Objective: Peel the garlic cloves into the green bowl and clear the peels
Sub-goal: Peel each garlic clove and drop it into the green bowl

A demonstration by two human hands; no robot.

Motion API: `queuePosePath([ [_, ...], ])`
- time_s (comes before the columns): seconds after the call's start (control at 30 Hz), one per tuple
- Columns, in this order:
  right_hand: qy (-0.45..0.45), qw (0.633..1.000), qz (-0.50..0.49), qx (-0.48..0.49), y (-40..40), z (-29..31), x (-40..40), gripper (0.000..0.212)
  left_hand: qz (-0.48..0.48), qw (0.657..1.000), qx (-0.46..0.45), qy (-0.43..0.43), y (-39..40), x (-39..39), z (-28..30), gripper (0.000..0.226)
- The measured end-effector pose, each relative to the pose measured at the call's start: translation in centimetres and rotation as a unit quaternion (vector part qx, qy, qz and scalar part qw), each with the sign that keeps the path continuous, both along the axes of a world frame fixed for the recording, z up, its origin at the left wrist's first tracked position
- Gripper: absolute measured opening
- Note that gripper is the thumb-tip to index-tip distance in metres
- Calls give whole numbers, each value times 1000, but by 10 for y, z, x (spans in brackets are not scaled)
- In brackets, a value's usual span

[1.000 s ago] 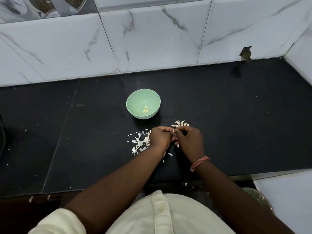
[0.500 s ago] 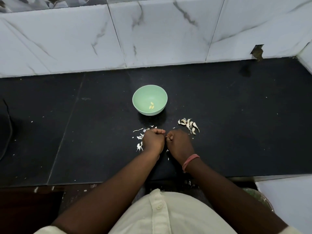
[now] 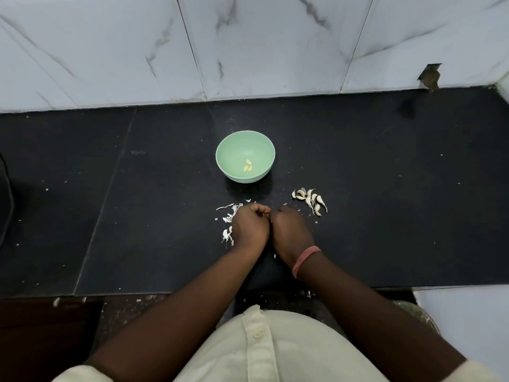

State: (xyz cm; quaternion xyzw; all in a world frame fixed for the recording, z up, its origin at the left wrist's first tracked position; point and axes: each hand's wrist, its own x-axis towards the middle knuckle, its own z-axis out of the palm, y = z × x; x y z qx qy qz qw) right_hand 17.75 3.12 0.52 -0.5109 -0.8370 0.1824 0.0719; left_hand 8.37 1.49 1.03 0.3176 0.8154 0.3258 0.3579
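Compared with a second ago: my view is sitting lower on the wall, and more of the unpeeled pile is showing, since my right hand is no longer covering it. Hands are staying knuckle to knuckle in about the same spot in front of the bowl. Bowl contents unchanged, two peeled cloves.

Largest to smallest:

Black desk (image 3: 385, 216) is carrying everything; white marble wall tiles (image 3: 248, 45) are rising behind it.

My cream shirt (image 3: 275, 348) is filling the bottom edge of the view.

Green bowl (image 3: 245, 156) is standing upright on the desk, just beyond my hands, apart from them.

My left hand (image 3: 250, 227) and right hand (image 3: 291, 230) are resting on the desk, fingers curled inward, fingertips meeting between them. Both grips are pressing in around something small at that meeting point; it is hidden by the fingers, so I cannot tell whether it is a clove or just peel. A pink band (image 3: 305, 259) is sitting on my right wrist.

Unpeeled garlic cloves (image 3: 310, 200) are lying in a small heap right of the bowl, just beyond and right of my right hand, not touching it.

Loose peels (image 3: 228, 221) are lying scattered along the outer edge of my left hand, some touching it.

Peeled cloves (image 3: 248, 166) are lying at the bottom of the bowl, close together.
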Motion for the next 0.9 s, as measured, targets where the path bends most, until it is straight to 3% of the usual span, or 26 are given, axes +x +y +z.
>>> queuePosePath([
  [0.27,-138,988,68,2,9,21,-14,35,-20,1000,3,15,0,-11,1,33],
  [0.53,-139,987,73,-31,9,26,-16,36,-38,999,-17,-15,0,-18,0,33],
  [0.63,-93,992,18,-83,21,20,-6,13,-35,996,-13,-81,3,-16,-7,30],
  [0.73,17,989,-61,-133,30,2,9,25,-38,992,7,-120,2,-14,-15,20],
  [0.83,201,948,-162,-189,23,-8,18,19,-4,979,39,-198,0,-10,-9,10],
  [0.9,277,921,-200,-186,17,-13,21,16,36,959,36,-278,1,-7,-7,5],
])
